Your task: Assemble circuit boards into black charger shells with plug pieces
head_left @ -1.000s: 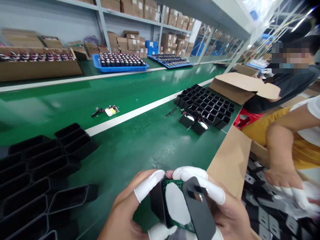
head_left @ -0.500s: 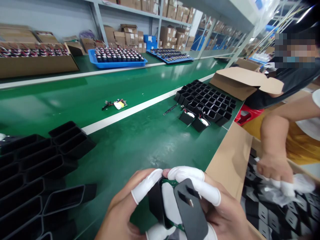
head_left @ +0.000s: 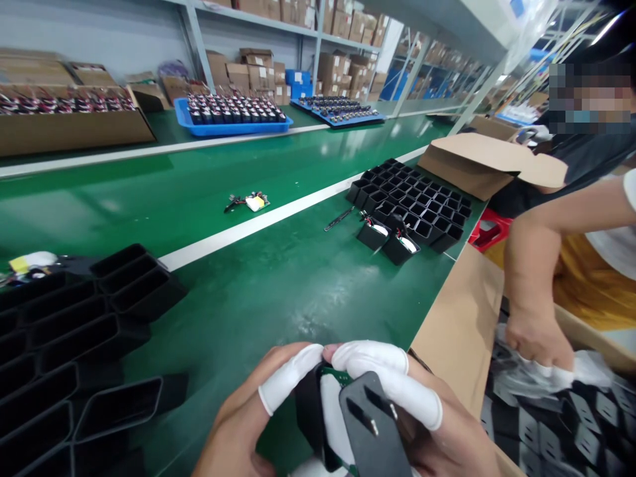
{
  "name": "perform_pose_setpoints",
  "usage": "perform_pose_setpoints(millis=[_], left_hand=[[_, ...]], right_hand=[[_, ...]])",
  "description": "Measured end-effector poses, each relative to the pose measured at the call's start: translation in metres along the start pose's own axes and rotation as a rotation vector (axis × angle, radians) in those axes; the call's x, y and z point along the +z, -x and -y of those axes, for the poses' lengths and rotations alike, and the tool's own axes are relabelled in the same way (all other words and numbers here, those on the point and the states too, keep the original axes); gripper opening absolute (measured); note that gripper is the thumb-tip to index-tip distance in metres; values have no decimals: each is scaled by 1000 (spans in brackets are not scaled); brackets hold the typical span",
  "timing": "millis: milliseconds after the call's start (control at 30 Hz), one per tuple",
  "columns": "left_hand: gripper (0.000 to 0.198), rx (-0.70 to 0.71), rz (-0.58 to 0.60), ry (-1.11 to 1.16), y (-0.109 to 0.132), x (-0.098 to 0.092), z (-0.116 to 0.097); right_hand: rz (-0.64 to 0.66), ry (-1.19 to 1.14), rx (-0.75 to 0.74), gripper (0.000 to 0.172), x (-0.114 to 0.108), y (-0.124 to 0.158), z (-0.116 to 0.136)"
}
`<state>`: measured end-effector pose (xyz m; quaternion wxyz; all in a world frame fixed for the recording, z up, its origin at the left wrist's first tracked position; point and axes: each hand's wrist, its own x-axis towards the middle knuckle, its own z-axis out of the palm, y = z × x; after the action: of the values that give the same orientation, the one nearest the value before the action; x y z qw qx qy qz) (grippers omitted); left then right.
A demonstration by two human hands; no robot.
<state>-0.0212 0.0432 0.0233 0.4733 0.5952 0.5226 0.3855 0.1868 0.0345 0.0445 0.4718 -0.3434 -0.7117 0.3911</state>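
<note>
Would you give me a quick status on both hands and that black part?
Left hand grips black plastic housing, green circuit board inside. Right hand holds black two-pronged plug cover against it. Co-worker's hand in cardboard box alongside, apart.

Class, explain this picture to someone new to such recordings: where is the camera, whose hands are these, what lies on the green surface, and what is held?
There is one view only, from a camera worn on a person's head, looking down at their own hands. The left hand and right hand, with white fingertip covers, show at the bottom. The left grips a black shell with a green circuit board inside; the right holds a plug plate with two prongs against it. On the green bench lie empty black shells at the left and a second block farther off, beside a cardboard box. At the right, a co-worker's hand is in a carton of black parts.
</note>
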Motion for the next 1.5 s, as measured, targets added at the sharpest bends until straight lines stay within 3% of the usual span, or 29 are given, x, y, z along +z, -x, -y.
perform_pose_setpoints(millis=[167,367,500,633,733,833,933,1067,1167,1267,1367,1500], left_hand=[[52,16,44,18,1,-1,-12],[24,-58,-45,120,2,3,-22],[51,-50,-52,88,7,12,-11],[61,151,-86,11,11,18,3],[62,327,-119,-39,11,18,6],[64,372,-65,-85,12,18,5],[68,255,7,-83,13,19,1],[66,91,72,133,11,20,-8],[61,-9,46,281,8,22,-13],[59,-17,35,343,7,24,-13],[63,15,25,319,9,24,-11],[68,91,28,214,10,22,-6]], right_hand=[[58,34,-48,78,-4,-1,-1],[27,66,88,74,-3,-4,-23],[-12,-101,195,63,9,5,-51],[6,-138,215,54,21,11,-65],[16,-101,167,54,19,13,-57],[24,-11,64,56,12,15,-35],[-40,-56,8,47,10,12,-17],[-223,-362,110,22,18,4,-15],[-271,-447,157,17,23,-1,-18],[-274,-436,160,16,22,-2,-16],[-272,-406,201,18,20,1,-14],[-255,-374,422,47,25,12,-13]])
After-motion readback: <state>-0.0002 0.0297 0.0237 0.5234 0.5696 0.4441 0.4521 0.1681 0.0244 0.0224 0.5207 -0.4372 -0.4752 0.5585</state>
